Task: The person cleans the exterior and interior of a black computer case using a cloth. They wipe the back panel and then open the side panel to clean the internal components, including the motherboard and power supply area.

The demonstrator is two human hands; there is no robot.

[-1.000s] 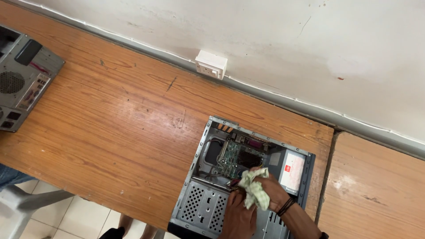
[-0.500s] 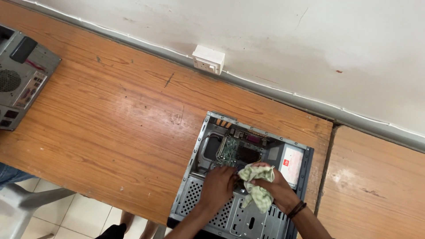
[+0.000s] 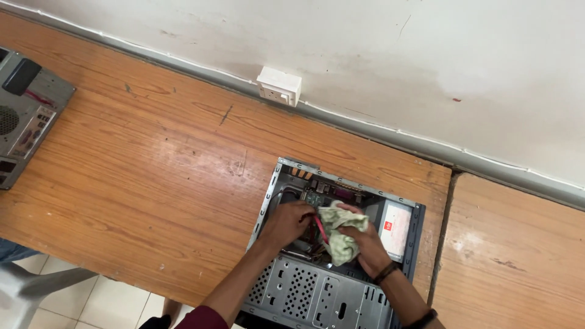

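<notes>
An open grey computer case point(image 3: 341, 298) lies flat on a wooden table point(image 3: 152, 183), its inside facing up. My right hand point(image 3: 364, 244) grips a crumpled pale green cloth point(image 3: 339, 231) over the middle of the case. My left hand point(image 3: 286, 222) reaches into the case beside it, fingers curled at a red cable point(image 3: 319, 228) above the circuit board point(image 3: 317, 198). Whether the fingers hold the cable is unclear. A power supply unit with a white label point(image 3: 396, 228) sits in the case to the right of the cloth.
A second computer case point(image 3: 24, 116) lies at the table's far left edge. A white wall socket point(image 3: 279, 86) sits where the table meets the wall. Another wooden table point(image 3: 512, 256) adjoins on the right. A white plastic chair point(image 3: 30, 292) stands on tiled floor at lower left.
My left hand has moved up from the drive bay into the case interior, to the red cable. The cloth in my right hand shifted slightly. The view drifted a little.
</notes>
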